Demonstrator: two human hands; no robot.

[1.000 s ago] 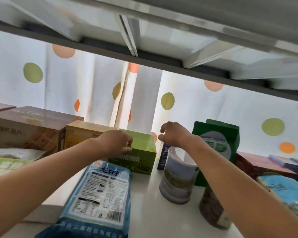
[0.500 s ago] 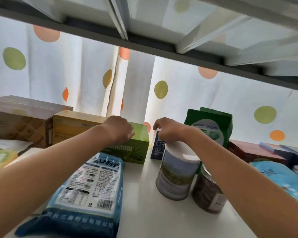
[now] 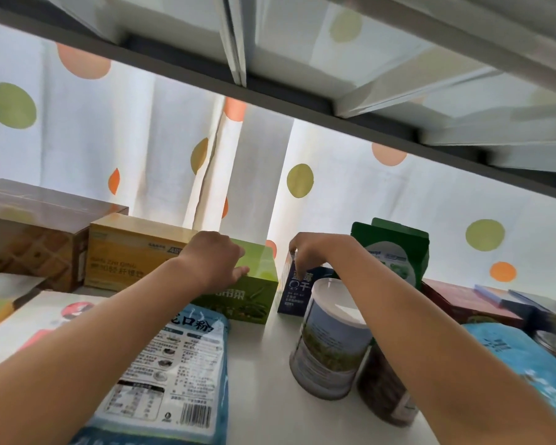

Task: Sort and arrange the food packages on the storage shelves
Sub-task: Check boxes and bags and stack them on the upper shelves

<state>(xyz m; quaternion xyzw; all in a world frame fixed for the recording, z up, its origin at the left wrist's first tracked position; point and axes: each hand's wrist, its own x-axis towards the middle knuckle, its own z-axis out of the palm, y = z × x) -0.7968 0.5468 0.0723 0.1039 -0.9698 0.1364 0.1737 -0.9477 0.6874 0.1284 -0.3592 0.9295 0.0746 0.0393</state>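
Food packages are spread across the white shelf, places given relative to the green box. The green box is gripped at its top by the left hand, fingers curled over the upper edge, thumb along the front face. Just right of it, a dark blue carton is pinched at its top by the right hand, fingers bent down onto it. A yellow box is seen touching the green box on its left, a brown box further left. In front, a blue-and-white bag lies flat. Front-right, a round tin stands upright, a dark jar touching it. Behind the right forearm, a green pouch stands upright. A dotted curtain hangs behind everything.
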